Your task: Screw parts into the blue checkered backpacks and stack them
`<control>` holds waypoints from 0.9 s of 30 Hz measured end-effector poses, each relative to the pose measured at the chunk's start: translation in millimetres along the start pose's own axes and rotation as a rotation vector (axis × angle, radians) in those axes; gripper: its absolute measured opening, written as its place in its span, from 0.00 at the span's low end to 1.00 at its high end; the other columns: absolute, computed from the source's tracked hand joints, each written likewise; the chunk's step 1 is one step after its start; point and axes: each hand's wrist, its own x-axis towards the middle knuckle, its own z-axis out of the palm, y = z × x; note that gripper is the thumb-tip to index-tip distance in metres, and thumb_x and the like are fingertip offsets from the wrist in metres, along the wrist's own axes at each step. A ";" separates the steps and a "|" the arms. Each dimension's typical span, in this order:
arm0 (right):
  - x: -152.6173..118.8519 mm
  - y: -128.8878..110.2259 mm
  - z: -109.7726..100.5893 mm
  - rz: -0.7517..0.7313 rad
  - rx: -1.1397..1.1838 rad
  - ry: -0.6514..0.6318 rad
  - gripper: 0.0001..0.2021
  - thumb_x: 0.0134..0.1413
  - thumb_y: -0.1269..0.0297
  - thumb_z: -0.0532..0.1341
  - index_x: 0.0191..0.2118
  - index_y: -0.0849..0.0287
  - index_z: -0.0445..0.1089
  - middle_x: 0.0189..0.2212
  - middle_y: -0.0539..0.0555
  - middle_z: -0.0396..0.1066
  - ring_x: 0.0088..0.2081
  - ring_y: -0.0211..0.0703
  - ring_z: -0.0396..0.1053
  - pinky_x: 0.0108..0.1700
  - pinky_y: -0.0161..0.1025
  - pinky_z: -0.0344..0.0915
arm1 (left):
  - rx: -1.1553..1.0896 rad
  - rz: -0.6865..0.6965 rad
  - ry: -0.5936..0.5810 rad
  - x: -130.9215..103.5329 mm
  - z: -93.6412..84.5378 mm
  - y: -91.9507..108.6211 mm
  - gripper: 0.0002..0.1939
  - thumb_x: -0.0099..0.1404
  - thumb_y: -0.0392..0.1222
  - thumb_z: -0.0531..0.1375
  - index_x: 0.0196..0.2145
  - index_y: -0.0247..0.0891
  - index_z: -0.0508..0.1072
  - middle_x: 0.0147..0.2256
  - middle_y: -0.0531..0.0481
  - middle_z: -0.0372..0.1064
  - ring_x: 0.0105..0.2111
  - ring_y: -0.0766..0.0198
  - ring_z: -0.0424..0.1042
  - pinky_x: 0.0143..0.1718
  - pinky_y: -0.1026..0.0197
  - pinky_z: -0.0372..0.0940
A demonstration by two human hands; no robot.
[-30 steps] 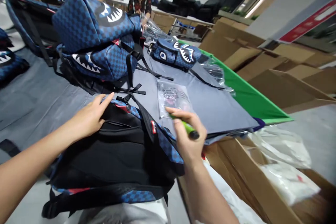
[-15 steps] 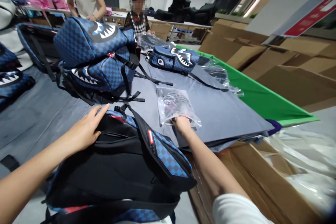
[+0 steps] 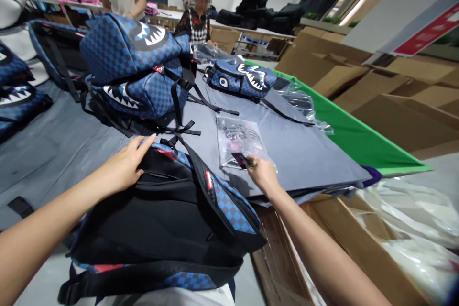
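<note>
A black backpack with blue checkered trim lies at the front with its black back panel and straps facing up. My left hand rests on its top edge, fingers stretched out. To the right, my right hand pinches a small, dark, flat tag; its print is too blurred to read. Just beneath the tag lies a clear plastic bag with small pinkish and dark contents, flat on the grey tabletop.
Several blue checkered backpacks with shark mouths are piled at the back left. A matching small bag sits farther back. Cardboard boxes and green cloth line the right. Two people stand behind the table.
My right hand has lifted off the plastic bag and drawn slightly right, with the dark tag now showing in its fingers. My left hand stays on the backpack's top edge.
</note>
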 end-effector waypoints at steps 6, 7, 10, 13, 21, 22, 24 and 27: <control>-39.8 -75.6 -59.3 -0.248 0.737 0.030 0.17 0.59 0.52 0.59 0.37 0.62 0.75 0.27 0.54 0.75 0.28 0.43 0.72 0.30 0.37 0.68 | -0.025 -0.041 -0.016 1.9 -7.8 13.4 0.49 0.61 0.36 0.61 0.72 0.42 0.39 0.68 0.37 0.45 0.63 0.43 0.61 0.60 0.47 0.63; -44.7 -92.7 -64.7 -0.340 0.825 0.016 0.15 0.58 0.54 0.59 0.34 0.61 0.75 0.29 0.55 0.76 0.31 0.44 0.73 0.33 0.38 0.69 | -0.044 -0.040 -0.003 0.7 -8.6 15.3 0.47 0.62 0.37 0.61 0.72 0.41 0.41 0.68 0.36 0.46 0.62 0.43 0.61 0.61 0.46 0.63; -53.8 -138.7 -70.7 -0.544 0.810 0.060 0.10 0.57 0.60 0.58 0.32 0.58 0.75 0.33 0.55 0.78 0.36 0.44 0.75 0.39 0.39 0.68 | -0.174 -0.023 0.105 -10.1 -7.2 14.8 0.41 0.67 0.43 0.56 0.72 0.39 0.42 0.69 0.38 0.47 0.65 0.47 0.58 0.65 0.46 0.58; -55.9 -169.8 -68.0 -0.604 0.720 0.118 0.09 0.58 0.63 0.58 0.36 0.57 0.76 0.33 0.54 0.79 0.33 0.43 0.75 0.37 0.37 0.67 | -0.359 -0.047 0.201 -33.9 0.1 4.9 0.37 0.72 0.52 0.50 0.71 0.35 0.43 0.70 0.39 0.46 0.69 0.52 0.50 0.70 0.47 0.49; -62.4 -216.6 -76.8 -0.752 0.021 -0.317 0.16 0.54 0.76 0.59 0.44 0.53 0.76 0.35 0.51 0.79 0.38 0.42 0.75 0.35 0.34 0.59 | -0.488 -0.024 0.211 -82.2 23.4 -14.8 0.58 0.57 0.56 0.69 0.72 0.42 0.38 0.71 0.39 0.42 0.70 0.48 0.49 0.69 0.45 0.51; -64.2 -220.9 -78.2 -0.763 -0.038 -0.326 0.15 0.55 0.77 0.59 0.44 0.54 0.76 0.37 0.52 0.79 0.40 0.43 0.75 0.36 0.34 0.59 | -0.473 -0.012 0.222 -81.7 26.2 -15.5 0.59 0.56 0.53 0.70 0.72 0.42 0.37 0.71 0.38 0.42 0.70 0.48 0.49 0.69 0.45 0.51; -67.2 -227.8 -79.0 -0.770 -0.131 -0.298 0.14 0.57 0.77 0.57 0.42 0.56 0.76 0.40 0.55 0.77 0.43 0.44 0.74 0.36 0.34 0.59 | -0.446 0.011 0.256 -79.3 31.8 -16.7 0.59 0.57 0.50 0.71 0.72 0.41 0.36 0.71 0.36 0.43 0.70 0.49 0.49 0.69 0.45 0.52; -67.6 -234.4 -74.7 -0.769 -0.184 -0.290 0.13 0.58 0.76 0.56 0.43 0.58 0.76 0.42 0.57 0.76 0.44 0.45 0.73 0.37 0.34 0.60 | -0.425 0.040 0.307 -76.5 38.8 -18.8 0.60 0.57 0.49 0.71 0.72 0.44 0.35 0.70 0.36 0.45 0.69 0.48 0.50 0.68 0.45 0.54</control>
